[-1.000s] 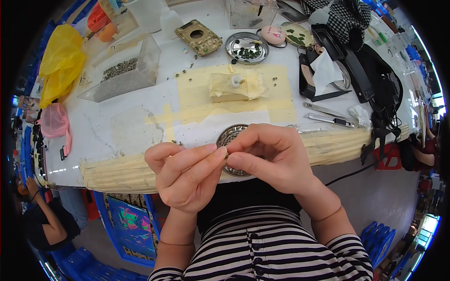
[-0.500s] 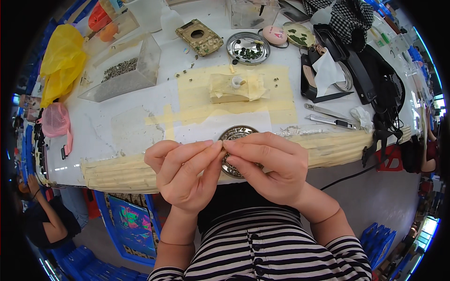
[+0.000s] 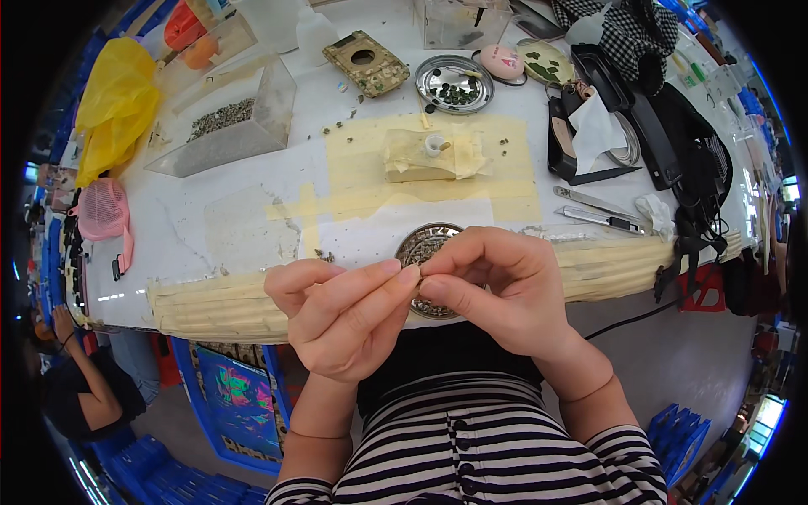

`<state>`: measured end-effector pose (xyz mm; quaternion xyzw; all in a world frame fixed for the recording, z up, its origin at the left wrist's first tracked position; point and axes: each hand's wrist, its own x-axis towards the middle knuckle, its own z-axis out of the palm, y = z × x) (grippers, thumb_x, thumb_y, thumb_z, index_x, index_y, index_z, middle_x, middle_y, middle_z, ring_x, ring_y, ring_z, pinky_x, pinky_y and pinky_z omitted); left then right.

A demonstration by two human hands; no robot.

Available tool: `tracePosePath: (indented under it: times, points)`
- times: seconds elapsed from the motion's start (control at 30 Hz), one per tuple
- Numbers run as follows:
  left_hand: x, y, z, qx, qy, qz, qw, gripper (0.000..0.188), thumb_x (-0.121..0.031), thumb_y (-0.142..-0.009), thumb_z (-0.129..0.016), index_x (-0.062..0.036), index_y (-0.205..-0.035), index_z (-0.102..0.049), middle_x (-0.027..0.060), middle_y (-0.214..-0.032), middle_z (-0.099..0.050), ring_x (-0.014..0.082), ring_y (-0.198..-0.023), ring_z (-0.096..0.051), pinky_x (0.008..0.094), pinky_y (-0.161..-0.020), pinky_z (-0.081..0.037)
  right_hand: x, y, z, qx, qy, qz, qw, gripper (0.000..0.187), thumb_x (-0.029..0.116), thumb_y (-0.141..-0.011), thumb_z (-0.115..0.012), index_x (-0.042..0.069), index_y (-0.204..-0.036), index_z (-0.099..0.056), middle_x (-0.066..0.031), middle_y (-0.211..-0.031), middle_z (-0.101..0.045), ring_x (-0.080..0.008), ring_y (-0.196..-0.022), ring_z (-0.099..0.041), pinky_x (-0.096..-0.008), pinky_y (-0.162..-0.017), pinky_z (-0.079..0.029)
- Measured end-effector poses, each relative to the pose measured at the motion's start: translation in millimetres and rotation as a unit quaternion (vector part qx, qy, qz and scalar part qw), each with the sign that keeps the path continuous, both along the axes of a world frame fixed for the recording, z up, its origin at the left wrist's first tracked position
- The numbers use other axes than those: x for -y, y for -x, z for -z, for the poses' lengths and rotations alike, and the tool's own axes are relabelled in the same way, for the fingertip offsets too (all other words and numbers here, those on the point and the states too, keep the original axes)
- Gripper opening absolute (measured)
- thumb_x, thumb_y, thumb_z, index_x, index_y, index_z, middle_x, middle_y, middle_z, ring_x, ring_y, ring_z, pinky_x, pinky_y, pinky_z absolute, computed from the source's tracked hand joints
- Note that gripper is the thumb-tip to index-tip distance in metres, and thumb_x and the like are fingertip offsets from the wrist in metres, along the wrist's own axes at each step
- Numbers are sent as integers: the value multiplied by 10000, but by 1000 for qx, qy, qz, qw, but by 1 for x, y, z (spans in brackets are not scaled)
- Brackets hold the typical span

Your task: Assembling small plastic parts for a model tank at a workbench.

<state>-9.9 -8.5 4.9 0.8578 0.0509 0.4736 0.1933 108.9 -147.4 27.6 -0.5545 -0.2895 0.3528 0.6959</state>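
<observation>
Both hands meet above a round metal dish (image 3: 418,244) of small metallic pieces at the table's front edge. My left hand (image 3: 349,316) is closed in a pinch, its fingertips pressed together. Touching it, my right hand (image 3: 505,290) pinches with thumb and forefinger. Whatever tiny thing sits between the fingertips is mostly covered and too small to name. A few small pieces (image 3: 324,255) lie on white paper just left of the dish. Beyond the hands stands a block wrapped in yellowish tape (image 3: 438,158), with a small white cup (image 3: 435,145) on top.
A clear bin (image 3: 220,160) of small grey parts stands left, near a yellow bag (image 3: 118,101) and a pink mesh fan (image 3: 103,210). Behind are a camouflage box (image 3: 367,66) and a dish of dark green pieces (image 3: 454,84). A cutter knife (image 3: 602,220) lies at right.
My fingertips have come slightly lower and to the right, and my right fingers are more curled. The whole view has shifted a little. Loose pieces left of the dish now show.
</observation>
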Motion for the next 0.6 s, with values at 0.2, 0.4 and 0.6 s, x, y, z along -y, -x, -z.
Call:
tracePosePath:
  times: [0.2,0.4,0.6]
  points:
    - [3,-5,2,-18,10,-36,999,314,-84,-625,-843,-135,-931,-793,-60,-953,-704,182,-867,-480,284,-767,-383,-6,3,3,454,-51,132,880,221,-47,-772,-772,-5,-983,-722,-117,-917,-714,-189,-766,-703,-262,-650,-578]
    - [2,-6,3,-14,34,-34,999,331,-54,-611,-847,-122,-929,-787,-51,-954,-705,188,-864,-484,286,-763,-387,-12,6,10,472,-65,173,862,247,-7,-746,-779,7,-990,-746,-113,-865,-706,-213,-691,-686,-276,-585,-553]
    - [2,-1,1,6,32,-14,999,336,-83,-612,-843,-138,-940,-800,-62,-971,-710,172,-849,-476,269,-738,-385,-6,2,1,252,-32,66,965,150,-2,-846,-740,-14,-995,-746,-101,-860,-708,-111,-707,-666,-229,-604,-522]
